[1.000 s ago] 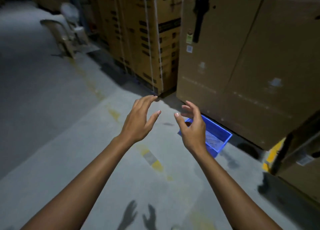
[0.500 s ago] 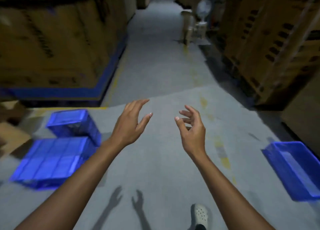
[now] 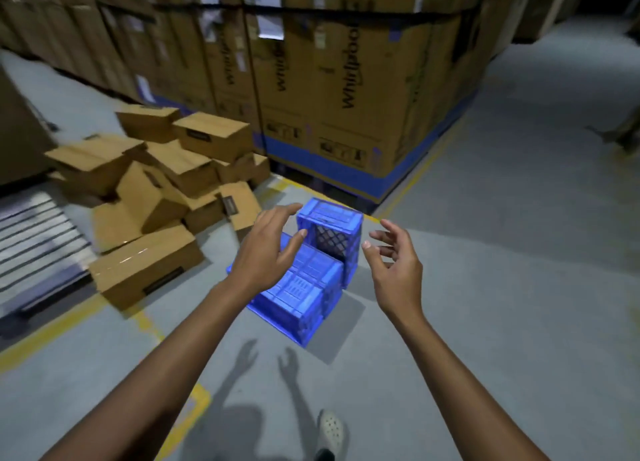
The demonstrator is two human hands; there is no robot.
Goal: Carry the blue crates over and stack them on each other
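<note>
Overhead, both hands — left hand (image 3: pixel 265 249), right hand (image 3: pixel 394 266) — spread empty above blue crates (image 3: pixel 304 280) on grey concrete floor (image 3: pixel 502 287).

Dim warehouse light falls from above and behind, casting both arms' shadows onto the grey floor (image 3: pixel 485 287). The blue crates (image 3: pixel 304 280) glow oversaturated. Stacked cartons (image 3: pixel 329 79) behind them smear with motion blur and bow toward the edges.

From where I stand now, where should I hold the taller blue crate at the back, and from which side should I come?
Take the taller blue crate by its two upper side edges, one hand on each, from above and in front. It stands upright behind the low crate, so its top rim is free; the left hand and right hand are open.
</note>
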